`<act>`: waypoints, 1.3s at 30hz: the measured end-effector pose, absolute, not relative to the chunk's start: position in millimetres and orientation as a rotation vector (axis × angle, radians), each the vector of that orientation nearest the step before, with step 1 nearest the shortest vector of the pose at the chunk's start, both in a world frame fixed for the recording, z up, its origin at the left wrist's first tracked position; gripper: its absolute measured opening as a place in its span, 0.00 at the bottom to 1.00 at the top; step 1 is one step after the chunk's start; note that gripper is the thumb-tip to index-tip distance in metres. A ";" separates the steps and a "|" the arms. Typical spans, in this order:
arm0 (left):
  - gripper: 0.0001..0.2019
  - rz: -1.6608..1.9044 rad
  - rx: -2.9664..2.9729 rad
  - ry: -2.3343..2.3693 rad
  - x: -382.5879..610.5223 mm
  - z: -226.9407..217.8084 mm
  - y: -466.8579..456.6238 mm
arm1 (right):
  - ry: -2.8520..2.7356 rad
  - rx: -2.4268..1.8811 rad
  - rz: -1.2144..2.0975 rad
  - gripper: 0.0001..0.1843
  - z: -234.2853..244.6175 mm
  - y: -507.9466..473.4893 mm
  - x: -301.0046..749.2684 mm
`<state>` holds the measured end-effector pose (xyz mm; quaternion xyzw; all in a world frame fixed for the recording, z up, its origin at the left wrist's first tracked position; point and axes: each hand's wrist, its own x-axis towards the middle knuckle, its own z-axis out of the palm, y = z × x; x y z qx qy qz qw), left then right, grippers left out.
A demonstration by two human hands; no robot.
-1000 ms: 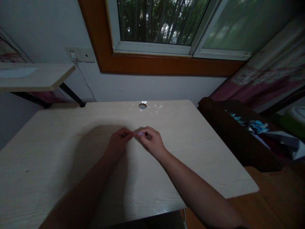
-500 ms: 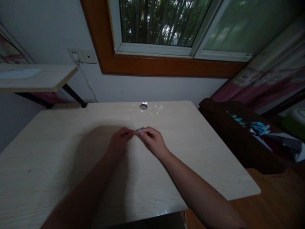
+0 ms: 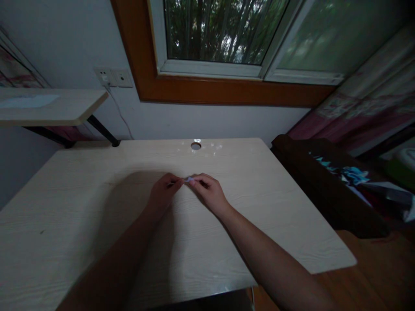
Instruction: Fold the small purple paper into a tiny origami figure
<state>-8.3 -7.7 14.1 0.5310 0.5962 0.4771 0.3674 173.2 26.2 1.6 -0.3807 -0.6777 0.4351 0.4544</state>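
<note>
A small pale lavender strip (image 3: 189, 179), perhaps folded paper, spans the gap between my two hands a little above or on the table. My left hand (image 3: 163, 191) pinches its left end between thumb and fingers. At the other end my right hand (image 3: 211, 191) is closed on the strip with thumb and forefinger. Most of the strip is hidden by the fingertips, so its exact kind is too small to tell. Both hands are over the middle of the light wooden table (image 3: 259, 216).
A round cable hole (image 3: 196, 146) is near the table's back edge. A raised shelf (image 3: 65, 108) on black legs is at the left. Behind are a wall socket (image 3: 113, 77) with a cable and a window. Right of the table is a dark wooden cabinet (image 3: 292, 160) with crumpled things.
Both hands keep their pinch on the strip and stay in almost the same place. The strip shows slightly less between the fingertips. The camera view has shifted a little.
</note>
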 end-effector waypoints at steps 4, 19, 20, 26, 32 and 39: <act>0.10 1.214 1.351 1.529 -7.8 16.7 -8.3 | -1.673 -0.942 1.073 0.12 1.2 26.5 173.1; 0.11 1.268 1.320 1.474 -7.7 15.6 -8.0 | -1.608 -0.962 1.216 0.15 3.7 25.5 172.6; 0.11 1.270 1.315 1.473 -7.7 15.5 -8.0 | -1.605 -0.960 1.217 0.15 4.4 25.3 172.5; 0.12 1.255 1.327 1.476 -11.3 5.7 -6.3 | -1.621 -0.966 1.220 0.15 4.1 25.2 173.1; 0.12 1.266 1.292 1.435 -11.6 5.5 -6.1 | -1.625 -0.941 1.251 0.15 0.5 26.3 174.8; 0.08 1.370 1.393 1.348 -7.7 10.6 -8.7 | -1.581 -0.938 1.287 0.16 -2.1 27.3 174.6</act>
